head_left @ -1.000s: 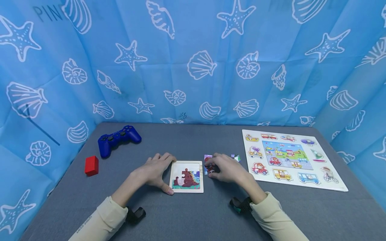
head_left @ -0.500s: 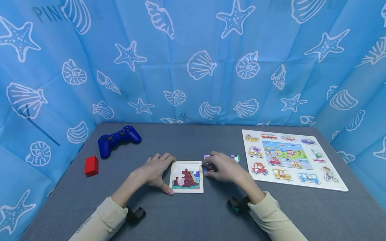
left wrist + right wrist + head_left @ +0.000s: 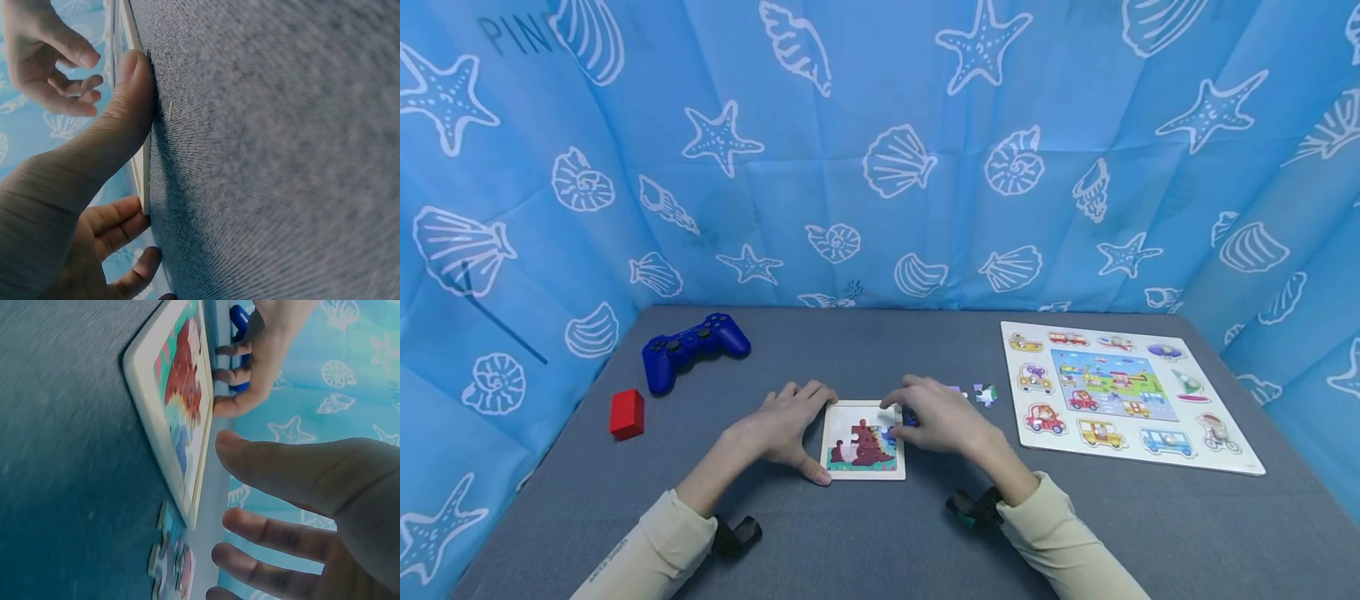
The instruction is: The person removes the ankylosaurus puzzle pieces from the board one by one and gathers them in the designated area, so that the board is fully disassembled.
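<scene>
A small wooden jigsaw tray (image 3: 865, 477) lies on the table in the head view, partly filled with red-brown dinosaur pieces (image 3: 871, 450); bare wood shows in its upper part. My left hand (image 3: 786, 425) holds its left side, thumb at the near edge and fingers at the far corner. Over the tray's right edge hovers my right hand (image 3: 936, 417), fingers loosely bent and thumb apart, with nothing visible between them in the right wrist view. Loose jigsaw pieces (image 3: 167, 569) lie beside the tray, partly hidden under that hand in the head view. Another loose piece (image 3: 986, 395) lies farther right.
A large white vehicle puzzle board (image 3: 1150, 450) lies at the right. At the left are a blue game controller (image 3: 696, 346) and a red block (image 3: 627, 414). A blue shell-patterned curtain (image 3: 880, 217) borders the grey table (image 3: 850, 542) behind and at the sides.
My right hand has moved left, from the loose pieces to over the tray's right edge, uncovering part of a purple piece. The left hand and tray have stayed put.
</scene>
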The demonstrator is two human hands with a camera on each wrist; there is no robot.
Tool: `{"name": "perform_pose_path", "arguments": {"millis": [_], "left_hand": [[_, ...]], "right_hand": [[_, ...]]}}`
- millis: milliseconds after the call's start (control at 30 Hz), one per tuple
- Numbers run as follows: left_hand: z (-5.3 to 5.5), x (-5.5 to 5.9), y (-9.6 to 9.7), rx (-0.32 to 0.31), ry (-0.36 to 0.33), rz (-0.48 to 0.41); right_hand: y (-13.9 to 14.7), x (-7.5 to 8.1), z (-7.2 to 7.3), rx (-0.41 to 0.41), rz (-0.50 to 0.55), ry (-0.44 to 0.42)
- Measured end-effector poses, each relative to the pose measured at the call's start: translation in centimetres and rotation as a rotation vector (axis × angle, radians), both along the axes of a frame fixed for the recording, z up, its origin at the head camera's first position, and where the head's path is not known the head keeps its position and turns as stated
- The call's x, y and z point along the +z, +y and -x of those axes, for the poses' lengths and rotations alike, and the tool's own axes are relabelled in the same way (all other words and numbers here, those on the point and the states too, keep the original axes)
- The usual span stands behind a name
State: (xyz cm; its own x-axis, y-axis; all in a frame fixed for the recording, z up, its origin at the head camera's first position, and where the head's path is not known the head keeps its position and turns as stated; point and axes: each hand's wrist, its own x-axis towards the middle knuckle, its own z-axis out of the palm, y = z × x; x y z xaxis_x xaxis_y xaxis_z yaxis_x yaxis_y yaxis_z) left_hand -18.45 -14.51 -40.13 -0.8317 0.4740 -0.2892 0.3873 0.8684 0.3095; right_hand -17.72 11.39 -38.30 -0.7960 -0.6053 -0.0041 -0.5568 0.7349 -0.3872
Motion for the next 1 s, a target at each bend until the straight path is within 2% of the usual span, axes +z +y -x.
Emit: {"name": "perform_pose_path", "arguments": {"millis": [433, 1000], "left_hand": [[0.0, 0.0, -0.2, -0.027, 0.009, -0.022], [0.0, 0.1, -0.2, -0.036, 0.012, -0.024]], "right_hand": [[-2.5, 0.3, -0.1, 0.019, -0.001, -0.054], [-4.3, -0.5, -0.1, 0.087, -0.044, -0.094]]}}
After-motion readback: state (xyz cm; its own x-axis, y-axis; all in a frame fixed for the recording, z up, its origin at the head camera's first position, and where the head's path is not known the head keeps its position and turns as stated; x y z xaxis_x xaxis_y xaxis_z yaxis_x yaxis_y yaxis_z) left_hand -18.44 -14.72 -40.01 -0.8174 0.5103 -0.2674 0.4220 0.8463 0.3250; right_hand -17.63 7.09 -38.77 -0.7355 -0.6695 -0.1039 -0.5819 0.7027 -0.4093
